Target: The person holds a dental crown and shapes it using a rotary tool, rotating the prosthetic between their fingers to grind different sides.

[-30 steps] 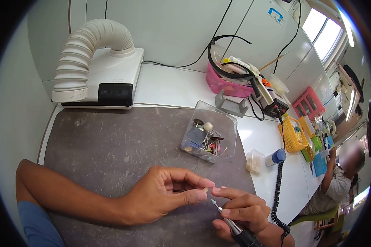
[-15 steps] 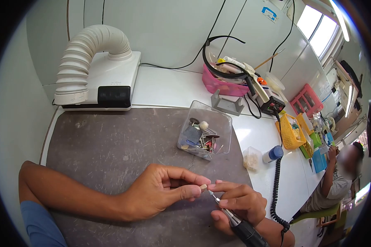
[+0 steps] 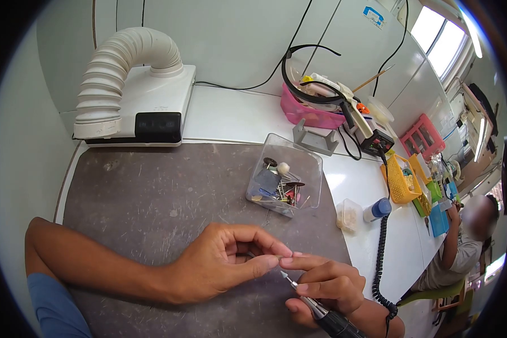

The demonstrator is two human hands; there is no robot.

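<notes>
My left hand (image 3: 219, 262) pinches a small cream, tooth-like piece (image 3: 279, 258) between thumb and fingertips, and the fingers hide most of it. In my right hand (image 3: 335, 284) is a dark-bodied rotary handpiece (image 3: 319, 310) with a metal nose, held like a pen. Its pale, cone-shaped grinding tip (image 3: 284, 274) points up, just below the pinched piece and apart from it. The right index fingertip meets the left fingertips at the piece. Both hands are over the grey, scratched work mat (image 3: 152, 197).
Beyond the hands, a clear plastic box (image 3: 314, 197) holds several rotary bits and discs. A small clear tub (image 3: 349, 217) and a blue-capped bottle (image 3: 376, 210) stand rightward, near a coiled cord (image 3: 379, 270). A white extractor hose (image 3: 104, 79) stands back left. Another person (image 3: 456, 253) sits far right.
The left fingers have turned the small piece, so less of it shows. The handpiece tip has dropped slightly away from it. The whole view has shifted a little.
</notes>
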